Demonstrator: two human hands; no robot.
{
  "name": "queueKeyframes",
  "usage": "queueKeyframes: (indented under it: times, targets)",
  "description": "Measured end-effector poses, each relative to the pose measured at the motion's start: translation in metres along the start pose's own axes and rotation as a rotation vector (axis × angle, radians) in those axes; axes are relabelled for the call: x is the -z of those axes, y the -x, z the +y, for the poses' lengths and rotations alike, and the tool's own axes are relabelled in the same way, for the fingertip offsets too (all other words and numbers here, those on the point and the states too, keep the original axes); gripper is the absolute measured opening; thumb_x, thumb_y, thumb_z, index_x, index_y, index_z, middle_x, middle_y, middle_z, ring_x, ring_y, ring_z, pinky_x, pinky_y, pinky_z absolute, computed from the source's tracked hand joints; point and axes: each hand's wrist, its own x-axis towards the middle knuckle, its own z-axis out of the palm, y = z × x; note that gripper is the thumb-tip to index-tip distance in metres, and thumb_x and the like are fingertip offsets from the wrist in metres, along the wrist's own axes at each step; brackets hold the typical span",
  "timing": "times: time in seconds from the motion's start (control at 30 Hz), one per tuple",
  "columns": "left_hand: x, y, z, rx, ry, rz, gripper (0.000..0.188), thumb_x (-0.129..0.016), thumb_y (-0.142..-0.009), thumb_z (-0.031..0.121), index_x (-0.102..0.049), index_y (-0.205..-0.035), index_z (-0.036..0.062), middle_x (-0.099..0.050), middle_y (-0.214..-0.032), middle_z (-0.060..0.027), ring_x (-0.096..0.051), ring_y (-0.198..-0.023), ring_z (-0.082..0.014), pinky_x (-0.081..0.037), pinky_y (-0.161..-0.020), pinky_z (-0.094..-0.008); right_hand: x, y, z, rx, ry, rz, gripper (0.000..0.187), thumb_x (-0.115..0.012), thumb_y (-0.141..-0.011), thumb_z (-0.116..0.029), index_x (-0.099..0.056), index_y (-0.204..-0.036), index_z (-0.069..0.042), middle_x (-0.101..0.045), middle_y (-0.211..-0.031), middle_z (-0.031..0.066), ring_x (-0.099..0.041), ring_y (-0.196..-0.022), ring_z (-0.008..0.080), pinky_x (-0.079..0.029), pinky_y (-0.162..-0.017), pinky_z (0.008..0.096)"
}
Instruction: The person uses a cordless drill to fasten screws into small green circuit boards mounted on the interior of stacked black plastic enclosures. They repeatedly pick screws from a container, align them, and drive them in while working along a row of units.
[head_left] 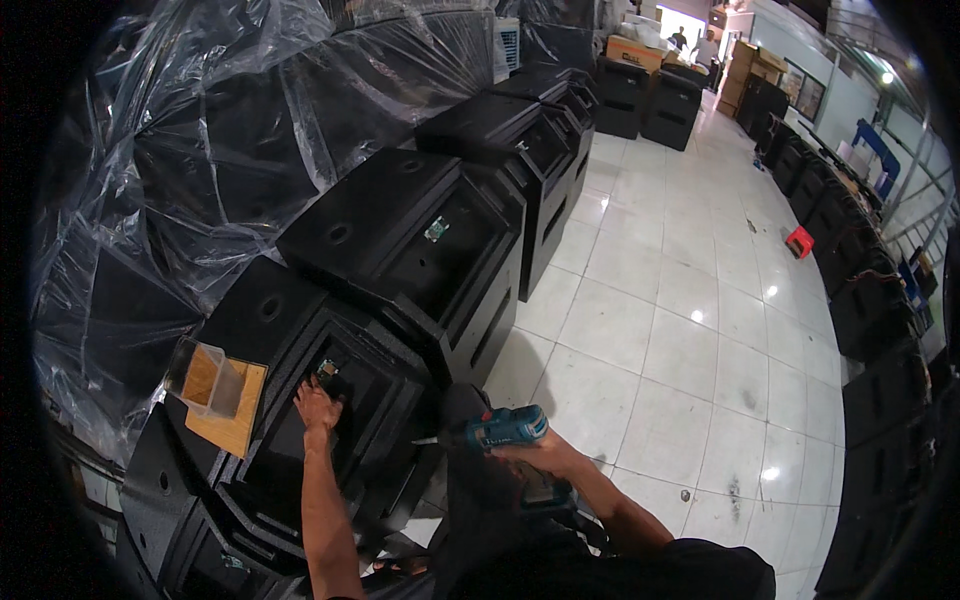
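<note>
My left hand reaches into the recessed face of a black speaker cabinet. Its fingers are apart, with the fingertips at the lower edge of a small green circuit board; whether they press on it is too small to tell. In my right hand is a teal and black cordless drill, gripped by the handle. Its thin bit points left, toward the cabinet and short of it. A clear plastic box rests on a wooden board on the cabinet, left of my left hand.
More black cabinets run in a row away from me, one with a circuit board. Plastic-wrapped stacks line the left. Cabinets stand along the right, near a red object on the white tiled floor. People are far off.
</note>
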Motion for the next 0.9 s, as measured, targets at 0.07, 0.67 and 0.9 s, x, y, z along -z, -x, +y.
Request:
queueKeyframes:
  times: [0.07,0.67,0.9]
  targets:
    - [0.027,0.024,0.016,-0.06,0.058,-0.017,0.085,-0.073,-0.076,0.029,-0.029,-0.143,0.0003,-0.032,-0.144,-0.0223,-0.028,-0.135,-0.0373,-0.021,-0.113,-0.0495,-0.002,0.001,-0.001,-0.016,-0.031,0.024,0.042,-0.073,-0.082,-0.013,-0.058,-0.121,-0.01,-0.067,-0.09,0.004,-0.061,-0.069,0.0096,-0.051,-0.053,0.0243]
    - [0.252,0.14,-0.077,0.018,0.706,0.689,0.031,-0.062,-0.088,0.023,-0.067,-0.109,-0.0001,-0.07,-0.1,-0.0143,-0.067,-0.091,-0.0203,-0.05,-0.08,-0.0312,0.004,-0.005,0.117,-0.85,-0.282,0.004,0.035,-0.06,-0.09,-0.038,-0.059,-0.109,-0.01,-0.068,-0.096,0.0125,-0.059,-0.059,0.0151,-0.052,-0.052,0.0282]
    - [0.251,0.081,-0.106,-0.04,0.474,0.688,0.029,-0.065,-0.084,0.02,-0.068,-0.101,-0.0035,-0.07,-0.094,-0.0196,-0.069,-0.087,-0.027,-0.053,-0.077,-0.033,0.006,0.031,0.141,-0.733,-0.431,0.017,0.035,-0.051,-0.093,-0.035,-0.054,-0.111,-0.006,-0.067,-0.088,0.0156,-0.051,-0.048,0.0163,-0.044,-0.043,0.0305]
